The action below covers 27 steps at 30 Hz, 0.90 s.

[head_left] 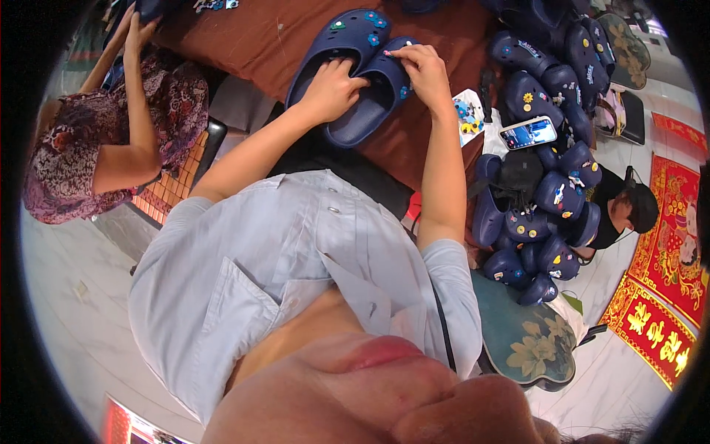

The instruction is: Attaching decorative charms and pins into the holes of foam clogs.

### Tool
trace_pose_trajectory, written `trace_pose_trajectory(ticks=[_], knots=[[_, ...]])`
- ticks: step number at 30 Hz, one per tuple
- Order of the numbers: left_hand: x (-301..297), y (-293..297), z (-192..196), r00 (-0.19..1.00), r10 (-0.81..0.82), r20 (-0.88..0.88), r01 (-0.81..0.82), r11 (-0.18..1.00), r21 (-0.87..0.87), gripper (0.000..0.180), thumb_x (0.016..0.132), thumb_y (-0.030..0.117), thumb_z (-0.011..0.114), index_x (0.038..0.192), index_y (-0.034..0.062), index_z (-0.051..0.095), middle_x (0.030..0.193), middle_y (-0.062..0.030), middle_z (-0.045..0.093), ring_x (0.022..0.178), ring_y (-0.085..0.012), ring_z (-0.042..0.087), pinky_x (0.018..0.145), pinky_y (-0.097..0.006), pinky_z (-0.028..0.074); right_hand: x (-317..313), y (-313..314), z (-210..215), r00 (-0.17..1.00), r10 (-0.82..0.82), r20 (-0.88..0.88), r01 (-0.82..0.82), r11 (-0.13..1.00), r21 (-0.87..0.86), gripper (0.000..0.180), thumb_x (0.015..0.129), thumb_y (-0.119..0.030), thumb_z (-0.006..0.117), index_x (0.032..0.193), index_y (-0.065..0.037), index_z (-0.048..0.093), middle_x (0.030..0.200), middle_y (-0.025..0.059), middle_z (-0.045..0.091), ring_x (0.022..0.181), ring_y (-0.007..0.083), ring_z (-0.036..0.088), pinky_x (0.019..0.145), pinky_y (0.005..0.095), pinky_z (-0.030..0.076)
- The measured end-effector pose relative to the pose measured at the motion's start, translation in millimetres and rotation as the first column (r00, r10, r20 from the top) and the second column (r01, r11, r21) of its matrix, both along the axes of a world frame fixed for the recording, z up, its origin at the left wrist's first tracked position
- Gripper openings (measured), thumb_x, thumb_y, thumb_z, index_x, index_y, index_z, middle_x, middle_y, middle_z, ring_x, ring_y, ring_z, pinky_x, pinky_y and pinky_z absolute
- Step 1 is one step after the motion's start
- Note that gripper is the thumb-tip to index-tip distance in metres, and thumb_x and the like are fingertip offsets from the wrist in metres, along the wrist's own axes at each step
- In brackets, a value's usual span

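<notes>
Two navy blue foam clogs lie side by side on a brown cloth. Flower-shaped shoe charms and a green one decorate the left clog (340, 37). My left hand (331, 92) has its curled fingers in that clog's opening, and its thumb reaches the rim of the right clog (362, 122). At the toe of the right clog, my right hand (425, 70) is closed in a pinch on a small pinkish shoe charm (388, 53). A blue flower charm sits beside that hand; the underside of the pinch is hidden.
A heap of charm-decorated navy clogs (558, 194) stands at the right, with a lit phone (528, 133) and a white card of charms (467, 115) nearby. One person (126, 140) sits at the left; another in a black cap (640, 200) is beyond the heap. A floral-patterned stool (529, 337) is lower right.
</notes>
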<state>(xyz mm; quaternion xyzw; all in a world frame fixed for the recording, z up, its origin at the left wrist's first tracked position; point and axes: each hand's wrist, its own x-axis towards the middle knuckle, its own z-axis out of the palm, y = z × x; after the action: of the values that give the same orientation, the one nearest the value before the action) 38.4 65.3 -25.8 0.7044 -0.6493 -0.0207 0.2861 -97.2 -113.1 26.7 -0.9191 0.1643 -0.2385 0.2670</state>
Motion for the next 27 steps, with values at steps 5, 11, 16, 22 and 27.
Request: trace_pose_trajectory(ticks=[5, 11, 16, 22, 27], knots=[[-0.1, -0.7, -2.9, 1.0, -0.001, -0.008, 0.001, 1.0, 0.007, 0.03, 0.079, 0.016, 0.067, 0.108, 0.0157, 0.073, 0.122, -0.024, 0.054, 0.114, -0.0394, 0.051, 0.095, -0.045, 0.041, 11.1, -14.2, -1.2, 0.996, 0.082, 0.021, -0.08, 0.995, -0.067, 0.016, 0.077, -0.004, 0.07, 0.092, -0.009, 0.074, 0.093, 0.0074, 0.069, 0.094, 0.029, 0.06, 0.086, 0.0384, 0.049], [-1.2, 1.2, -1.5, 1.0, 0.014, -0.005, -0.014, 1.0, 0.017, 0.029, 0.078, 0.017, 0.067, 0.106, 0.0164, 0.073, 0.125, -0.0226, 0.054, 0.114, -0.0384, 0.051, 0.095, -0.046, 0.041, 16.2, -10.8, 0.6, 0.994, 0.092, -0.057, -0.094, 0.995, -0.025, 0.01, 0.077, -0.006, 0.072, 0.087, -0.006, 0.072, 0.091, 0.0085, 0.067, 0.092, 0.029, 0.059, 0.083, 0.0391, 0.049], [-1.3, -0.3, 1.6, 1.0, -0.004, -0.029, 0.005, 0.999, 0.042, 0.028, 0.078, 0.018, 0.068, 0.105, 0.0172, 0.074, 0.126, -0.021, 0.054, 0.115, -0.0366, 0.052, 0.095, -0.046, 0.042, 14.3, 1.7, -3.9, 0.999, 0.017, -0.029, -0.021, 0.989, -0.143, 0.011, 0.077, -0.008, 0.073, 0.087, -0.006, 0.071, 0.088, 0.0104, 0.065, 0.09, 0.0311, 0.057, 0.082, 0.0402, 0.049], [2.1, 0.3, 1.0, 1.0, -0.011, -0.008, 0.012, 0.999, 0.04, 0.031, 0.078, 0.016, 0.069, 0.108, 0.0171, 0.073, 0.119, -0.0226, 0.055, 0.109, -0.0375, 0.052, 0.092, -0.045, 0.042, 21.0, 14.3, -5.4, 0.991, -0.082, -0.102, 0.035, 0.919, -0.394, 0.012, 0.08, -0.016, 0.069, 0.08, -0.004, 0.069, 0.086, 0.0116, 0.064, 0.09, 0.0313, 0.057, 0.08, 0.0423, 0.049], [0.0, 0.0, 3.9, 1.0, -0.028, 0.001, 0.028, 0.999, 0.03, 0.028, 0.078, 0.017, 0.067, 0.106, 0.0179, 0.074, 0.115, -0.0179, 0.056, 0.111, -0.0342, 0.053, 0.089, -0.044, 0.043, 20.5, 17.1, 0.1, 0.96, -0.227, -0.166, 0.167, 0.936, -0.309, 0.017, 0.08, -0.021, 0.072, 0.082, -0.005, 0.071, 0.085, 0.0118, 0.065, 0.089, 0.0317, 0.058, 0.077, 0.0432, 0.05]])
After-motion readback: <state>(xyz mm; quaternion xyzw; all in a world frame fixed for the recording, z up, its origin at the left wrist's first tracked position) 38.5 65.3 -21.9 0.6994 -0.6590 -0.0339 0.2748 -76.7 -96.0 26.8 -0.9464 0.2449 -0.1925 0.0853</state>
